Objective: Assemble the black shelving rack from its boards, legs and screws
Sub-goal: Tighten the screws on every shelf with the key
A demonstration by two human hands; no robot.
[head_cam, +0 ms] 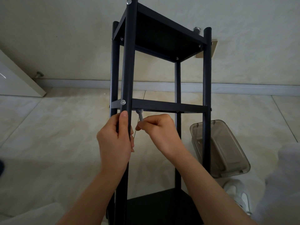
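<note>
The tall black shelving rack of round metal legs and flat dark boards (159,104) stands upright on the pale tiled floor (48,135), close in front of the person, with three boards in view: one high up, one at the middle, one low near the bottom edge of the view. The middle black board (168,106) serves as the landmark here.

Just below that board's near-left corner, the left hand (116,140) is wrapped tight around the near front black leg (128,62), thumb laid up along the tube, steadying it. A silver screw head (123,102) sits in this leg level with the board's edge.

To the right of that leg and directly under the middle board, the right hand (159,129) is curled into a pinch, fingertips clamped on the lower end of a small pale grey wrench-like tool (140,116). The tool's long axis runs nearly vertical, leaning slightly, and its head meets the underside of the board beside the leg; what fastener it bears on is hidden.

The tightening seems to turn on this: the work point lies above and a little left of the right hand, which is the nearer one, so the handle would likely swing sideways in the narrow gap beside the leg.

A smoky translucent plastic box (227,148) rests on the floor below and right of the board.
</note>
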